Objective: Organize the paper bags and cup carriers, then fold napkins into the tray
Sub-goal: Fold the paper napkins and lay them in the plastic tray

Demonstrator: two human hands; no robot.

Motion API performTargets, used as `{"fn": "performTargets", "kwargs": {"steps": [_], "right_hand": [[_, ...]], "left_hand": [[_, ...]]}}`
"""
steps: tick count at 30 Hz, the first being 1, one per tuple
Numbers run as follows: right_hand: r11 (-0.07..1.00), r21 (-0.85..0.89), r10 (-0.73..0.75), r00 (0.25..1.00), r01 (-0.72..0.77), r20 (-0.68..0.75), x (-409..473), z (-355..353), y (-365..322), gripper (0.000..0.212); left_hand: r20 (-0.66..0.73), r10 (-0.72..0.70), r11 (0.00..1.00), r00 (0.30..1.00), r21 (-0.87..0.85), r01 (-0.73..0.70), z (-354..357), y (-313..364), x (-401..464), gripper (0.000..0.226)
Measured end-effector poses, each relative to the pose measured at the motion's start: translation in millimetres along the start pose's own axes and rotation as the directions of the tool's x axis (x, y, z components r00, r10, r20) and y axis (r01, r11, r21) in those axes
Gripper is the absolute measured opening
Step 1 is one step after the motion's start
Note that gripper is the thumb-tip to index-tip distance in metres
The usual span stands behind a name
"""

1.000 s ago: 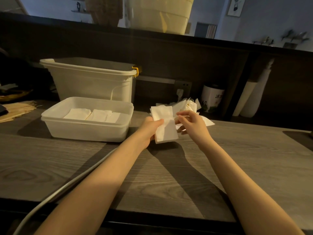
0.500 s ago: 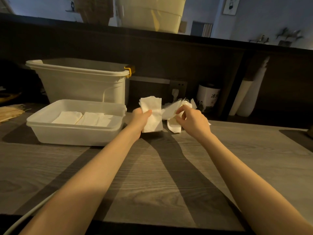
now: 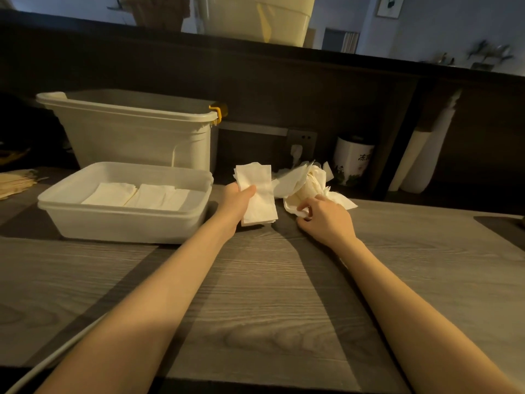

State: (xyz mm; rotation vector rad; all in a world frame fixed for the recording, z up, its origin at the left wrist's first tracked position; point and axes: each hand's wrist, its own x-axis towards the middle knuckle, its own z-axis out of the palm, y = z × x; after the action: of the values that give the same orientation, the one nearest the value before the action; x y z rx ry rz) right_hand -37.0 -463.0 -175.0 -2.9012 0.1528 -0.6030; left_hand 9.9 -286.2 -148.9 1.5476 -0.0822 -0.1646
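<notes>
My left hand [image 3: 237, 201] grips a stack of folded white napkins [image 3: 260, 199], held upright just right of the white plastic tray [image 3: 125, 223]. Folded napkins [image 3: 136, 194] lie flat inside that tray. To the right, my right hand [image 3: 322, 216] pinches the near edge of a loose napkin in the crumpled napkin pile [image 3: 305, 182] on the wooden counter [image 3: 270, 308].
A tall white bin [image 3: 136, 132] with a yellow clip stands behind the tray. A white printed canister [image 3: 353, 160] and white rolls [image 3: 420, 157] sit at the back right. Brown paper items [image 3: 15, 182] lie at the far left. A white cable [image 3: 42, 365] crosses the lower left.
My right hand has dropped from the upper part of the napkin pile to its near edge on the counter. My left hand keeps its grip on the folded stack.
</notes>
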Motion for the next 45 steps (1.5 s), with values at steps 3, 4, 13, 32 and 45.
{"fn": "performTargets", "kwargs": {"steps": [3, 4, 13, 32, 45], "right_hand": [[1.0, 0.011, 0.027, 0.997, -0.026, -0.073, 1, 3, 2, 0.022], [0.998, 0.051, 0.049, 0.993, -0.044, -0.104, 1, 3, 2, 0.021], [0.562, 0.827, 0.175, 0.981, -0.027, -0.088, -9, -35, -15, 0.011], [0.69, 0.719, 0.028, 0.989, 0.084, -0.143, -9, -37, -30, 0.022], [0.793, 0.594, 0.0, 0.976, 0.133, -0.218, -11, -27, -37, 0.03]], "left_hand": [[0.009, -0.001, 1.0, 1.0, 0.01, 0.001, -1, -2, -1, 0.036], [0.011, -0.002, 1.0, 1.0, 0.01, 0.002, -1, -2, -2, 0.036], [-0.034, -0.008, 0.998, 0.999, 0.055, 0.009, -6, -5, -2, 0.036], [0.474, -0.04, 0.995, 0.88, 0.1, -0.008, 5, 7, -29, 0.036], [0.514, -0.056, 0.993, 0.856, 0.116, -0.004, 5, 3, -31, 0.012]]}}
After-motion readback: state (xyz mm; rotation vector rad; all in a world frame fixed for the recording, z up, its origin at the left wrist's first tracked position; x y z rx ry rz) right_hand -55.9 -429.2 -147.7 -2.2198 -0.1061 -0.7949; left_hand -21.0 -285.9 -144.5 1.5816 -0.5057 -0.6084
